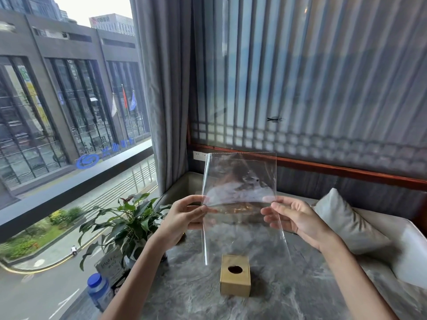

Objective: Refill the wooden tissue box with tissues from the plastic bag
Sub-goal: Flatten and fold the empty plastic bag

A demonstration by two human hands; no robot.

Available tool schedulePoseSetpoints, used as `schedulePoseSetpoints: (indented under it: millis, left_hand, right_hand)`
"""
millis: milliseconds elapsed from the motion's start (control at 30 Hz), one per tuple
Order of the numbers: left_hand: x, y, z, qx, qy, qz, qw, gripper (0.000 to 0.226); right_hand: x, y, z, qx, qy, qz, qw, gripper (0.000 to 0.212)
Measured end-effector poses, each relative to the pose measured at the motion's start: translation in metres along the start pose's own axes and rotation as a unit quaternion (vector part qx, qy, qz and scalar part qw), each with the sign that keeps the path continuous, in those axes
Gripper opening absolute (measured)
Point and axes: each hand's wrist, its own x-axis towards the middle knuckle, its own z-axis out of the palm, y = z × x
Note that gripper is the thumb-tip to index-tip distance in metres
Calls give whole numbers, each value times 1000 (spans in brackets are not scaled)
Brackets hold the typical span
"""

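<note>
A clear plastic bag (240,181) hangs upright above the table, held at mid-height by both hands. My left hand (184,212) pinches its left edge and my right hand (293,215) pinches its right edge. The bag looks see-through and flat; I cannot tell whether any tissues are inside. Below it, the small wooden tissue box (235,274) stands on the grey marble table (288,296), its round top hole dark, with no tissue showing.
A potted green plant (124,215), a small sign card (109,265) and a blue-capped bottle (98,289) stand at the table's left edge by the window. A grey cushion (346,220) lies on the bench to the right. A slatted wall and curtain stand behind.
</note>
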Motion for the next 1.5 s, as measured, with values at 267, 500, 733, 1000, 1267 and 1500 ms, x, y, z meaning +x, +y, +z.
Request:
schedulePoseSetpoints:
  millis: [267,500,733,1000,1267,1500]
  left_hand:
    - [-4,3,3,-31,-66,95,993,31]
    - [-7,10,9,-48,-12,146,988,25]
    - [-4,18,9,-14,7,213,977,41]
    - [-6,19,-4,2,-27,141,990,29]
    - [-18,20,-1,104,68,162,979,13]
    - [-26,29,-4,87,84,166,979,24]
  right_hand:
    - [-4,-6,-9,29,-2,-52,998,30]
    - [-6,-11,-9,39,16,-160,986,11]
    - [-1,-32,-4,28,-79,-171,982,25]
    - [13,-53,26,-77,-35,-155,984,19]
    - [33,-55,61,-145,8,-120,982,50]
    - [54,-35,65,-170,31,-174,969,40]
